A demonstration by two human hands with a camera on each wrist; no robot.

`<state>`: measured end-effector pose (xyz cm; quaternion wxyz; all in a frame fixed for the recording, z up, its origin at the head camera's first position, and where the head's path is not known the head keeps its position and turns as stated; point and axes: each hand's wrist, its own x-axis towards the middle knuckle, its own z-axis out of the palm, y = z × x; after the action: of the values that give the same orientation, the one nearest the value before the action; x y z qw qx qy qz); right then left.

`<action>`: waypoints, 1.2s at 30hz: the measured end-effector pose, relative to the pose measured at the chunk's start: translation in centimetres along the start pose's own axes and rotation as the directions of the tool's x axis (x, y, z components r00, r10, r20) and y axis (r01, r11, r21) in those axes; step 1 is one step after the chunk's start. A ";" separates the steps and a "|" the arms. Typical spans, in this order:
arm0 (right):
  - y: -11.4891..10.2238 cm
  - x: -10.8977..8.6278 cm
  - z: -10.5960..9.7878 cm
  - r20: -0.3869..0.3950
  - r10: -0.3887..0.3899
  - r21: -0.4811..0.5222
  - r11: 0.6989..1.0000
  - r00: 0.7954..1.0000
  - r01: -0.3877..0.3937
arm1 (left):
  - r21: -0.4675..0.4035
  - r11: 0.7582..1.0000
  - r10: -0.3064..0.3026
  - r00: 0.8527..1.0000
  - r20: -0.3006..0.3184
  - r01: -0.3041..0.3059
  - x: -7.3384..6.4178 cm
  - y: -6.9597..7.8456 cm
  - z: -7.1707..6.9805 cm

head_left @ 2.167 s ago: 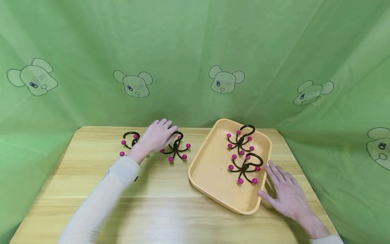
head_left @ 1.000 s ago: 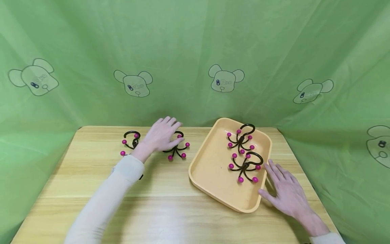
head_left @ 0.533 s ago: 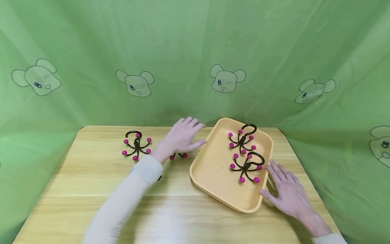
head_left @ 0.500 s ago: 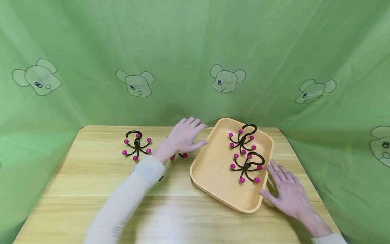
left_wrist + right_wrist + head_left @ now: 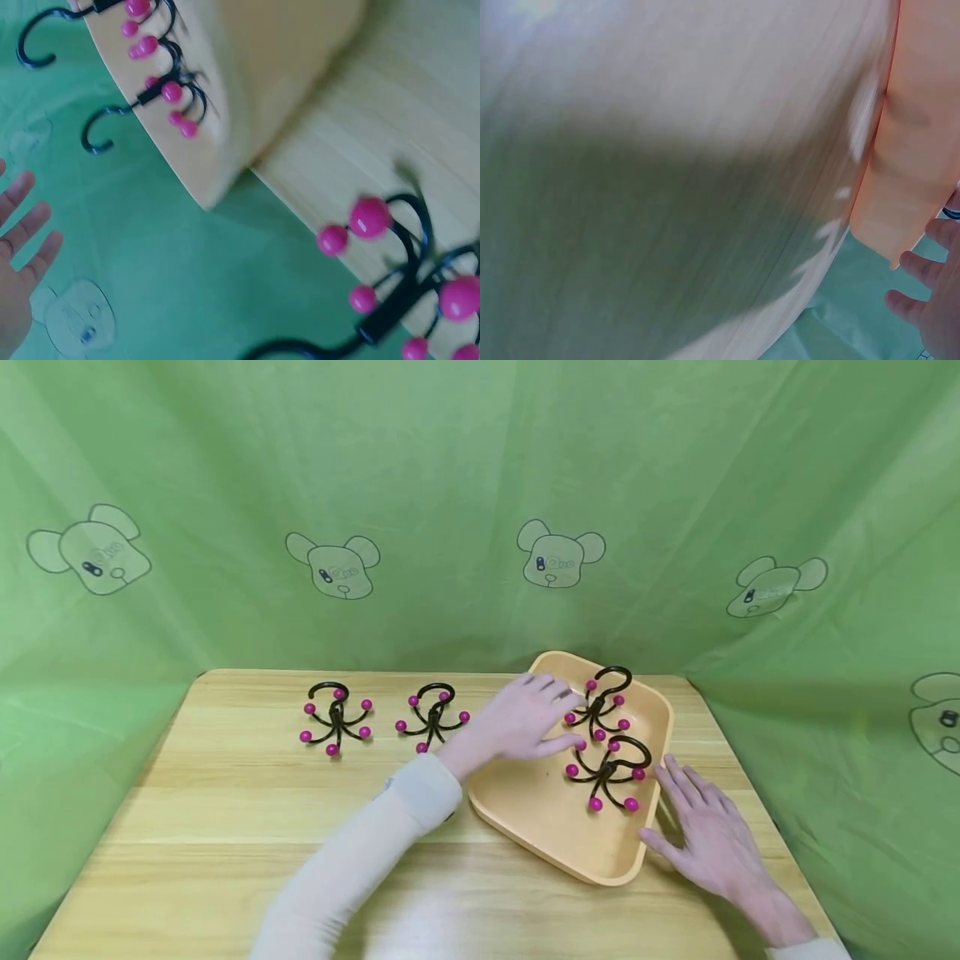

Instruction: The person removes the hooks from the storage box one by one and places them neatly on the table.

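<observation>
Desk point(image 5: 225, 802), cloth point(image 5: 450, 460) hanging behind, tray point(image 5: 525, 810) on the right half.
On the desk left of the tray: outer hook point(image 5: 337, 717), then inner hook point(image 5: 433, 718), apart. In the tray's right half: rear hook point(image 5: 596, 706), front hook point(image 5: 606, 769) just before it. Left hand point(image 5: 528, 718) over the tray, its fingers point(image 5: 568, 702) by both of these (contact unclear); right hand point(image 5: 708, 835) at the tray's right side.

Pale orange tray point(image 5: 532, 810) sits angled; my right hand point(image 5: 712, 839) spreads at its right rim; my left hand point(image 5: 525, 718) reaches over it, near the far hook point(image 5: 596, 707); near hook point(image 5: 607, 769) lies inside too, both black, pink-balled; matching middle hook point(image 5: 433, 719), leftmost hook point(image 5: 336, 717) lie outside, left.
</observation>
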<state>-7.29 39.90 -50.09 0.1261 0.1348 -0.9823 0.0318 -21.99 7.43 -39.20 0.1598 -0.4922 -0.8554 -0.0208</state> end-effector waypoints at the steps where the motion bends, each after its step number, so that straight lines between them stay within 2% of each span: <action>1: 0.0 0.0 0.0 0.000 0.000 0.000 1.000 1.000 0.000 | -0.002 1.000 0.006 1.000 0.001 -0.006 0.2 0.4 0.0; 9: 0.0 0.1 -0.1 0.002 -0.004 -0.005 1.000 1.000 0.004 | -0.017 1.000 0.002 0.999 0.043 -0.001 2.1 2.9 0.0; 16: 0.0 0.2 -0.1 0.005 -0.006 -0.003 1.000 1.000 0.006 | -0.016 0.999 0.043 0.999 0.027 -0.042 3.5 4.3 0.3; 20: 0.0 0.2 -0.1 0.004 -0.006 -0.004 1.000 1.000 0.006 | -0.005 0.998 0.056 0.997 0.054 -0.056 4.3 4.9 0.6; 26: 0.0 0.2 -0.2 0.002 -0.004 -0.004 1.000 1.000 0.004 | -0.014 0.999 0.045 0.994 0.096 -0.044 5.2 5.3 1.4; 36: 0.0 0.2 0.1 -0.007 -0.007 -0.009 1.000 1.000 0.007 | -0.022 0.999 0.033 0.994 0.106 -0.031 5.8 5.6 2.6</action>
<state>-7.51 39.88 -50.11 0.1303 0.1373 -0.9815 0.0273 -20.55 15.68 -40.67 0.1092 -0.5077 -0.8546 -0.0005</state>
